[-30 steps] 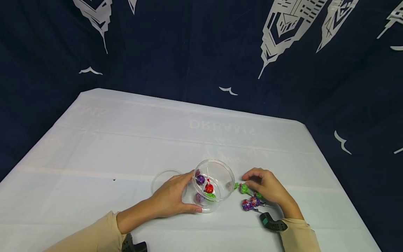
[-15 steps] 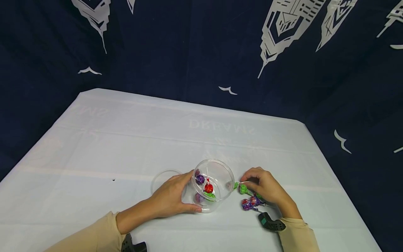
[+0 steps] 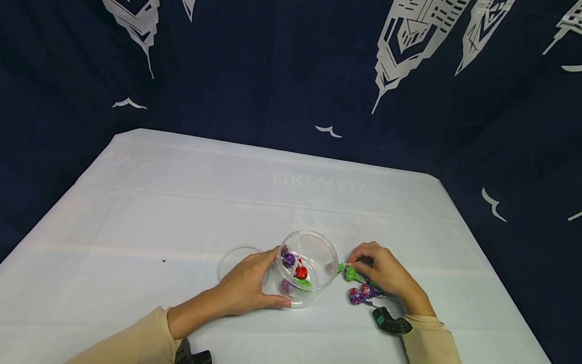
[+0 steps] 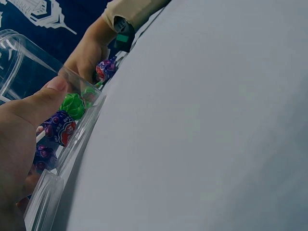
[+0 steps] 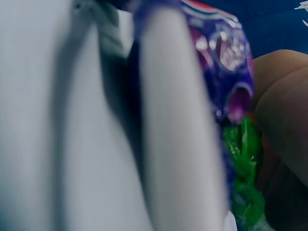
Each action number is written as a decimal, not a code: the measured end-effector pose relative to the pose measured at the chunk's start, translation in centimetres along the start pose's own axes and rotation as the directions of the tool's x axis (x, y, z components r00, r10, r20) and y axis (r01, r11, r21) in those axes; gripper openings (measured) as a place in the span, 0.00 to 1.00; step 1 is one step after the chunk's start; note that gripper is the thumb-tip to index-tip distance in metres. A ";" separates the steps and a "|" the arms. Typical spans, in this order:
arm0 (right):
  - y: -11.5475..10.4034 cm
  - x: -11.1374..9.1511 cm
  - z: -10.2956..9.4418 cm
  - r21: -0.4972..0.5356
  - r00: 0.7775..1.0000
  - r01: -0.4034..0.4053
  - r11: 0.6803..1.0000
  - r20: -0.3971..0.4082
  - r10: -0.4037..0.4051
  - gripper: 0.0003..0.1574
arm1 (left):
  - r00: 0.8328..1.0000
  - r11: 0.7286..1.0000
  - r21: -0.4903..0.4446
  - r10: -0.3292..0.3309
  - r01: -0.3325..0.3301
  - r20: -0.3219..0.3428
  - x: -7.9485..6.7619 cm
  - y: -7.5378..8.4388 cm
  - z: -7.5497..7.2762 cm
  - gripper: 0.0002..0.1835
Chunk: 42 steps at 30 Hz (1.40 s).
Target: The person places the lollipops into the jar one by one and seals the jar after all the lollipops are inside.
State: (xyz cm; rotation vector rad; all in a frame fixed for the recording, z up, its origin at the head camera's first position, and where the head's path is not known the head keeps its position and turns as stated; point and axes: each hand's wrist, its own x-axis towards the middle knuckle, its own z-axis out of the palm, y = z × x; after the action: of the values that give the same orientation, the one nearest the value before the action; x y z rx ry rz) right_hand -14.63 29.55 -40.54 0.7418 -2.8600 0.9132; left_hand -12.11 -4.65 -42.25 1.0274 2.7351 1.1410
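Note:
My left hand [image 3: 247, 283] grips a clear plastic jar [image 3: 313, 298], thumb on the near side. Inside the jar lie a red lollipop [image 3: 301, 272], a green one and purple ones [image 3: 288, 260]; the left wrist view shows purple wrappers [image 4: 60, 127] through the wall. To the right of the jar, my right hand [image 3: 386, 268] pinches a green-wrapped lollipop [image 3: 340, 268] by its thin white stick, between thumb and index finger. Another green lollipop [image 3: 351, 274] lies under that hand. Closer to me are purple lollipops [image 3: 356, 296], one stick blurred large in the right wrist view.
A clear round lid [image 3: 234, 258] lies on the white tablecloth [image 3: 182, 222], partly behind my left hand. A small dark speck [image 3: 164, 261] is on the cloth at left. Dark blue fabric [image 3: 254, 76] with white prints hangs behind the table.
My right thumb and index finger have come together on the green lollipop's stick, the hand shifting slightly left. My left hand and the jar stay in place.

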 end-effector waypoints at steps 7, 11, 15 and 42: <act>-0.2 0.0 -0.2 0.006 0.998 -0.059 0.998 0.022 0.059 0.09 | 1.000 1.000 0.002 -0.003 0.003 -0.003 0.0 0.0 0.0 0.58; -0.4 -0.1 -0.3 0.018 0.996 -0.090 0.996 0.025 0.090 0.06 | 1.000 1.000 0.000 -0.005 0.005 -0.003 0.0 0.0 0.0 0.57; -0.4 -0.1 -0.3 0.036 0.994 -0.109 0.993 0.017 0.109 0.03 | 1.000 1.000 -0.001 -0.007 0.007 0.000 0.0 0.0 0.0 0.58; -0.9 0.0 -0.4 0.153 0.966 -0.046 0.987 -0.244 0.083 0.01 | 1.000 1.000 0.002 0.003 -0.003 -0.003 0.0 0.2 -0.1 0.58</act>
State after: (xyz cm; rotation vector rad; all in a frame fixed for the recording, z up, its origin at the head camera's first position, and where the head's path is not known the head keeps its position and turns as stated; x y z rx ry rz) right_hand -14.24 29.14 -39.75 0.5035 -2.6316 1.1462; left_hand -11.97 -4.61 -42.06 1.0314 2.7383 1.1408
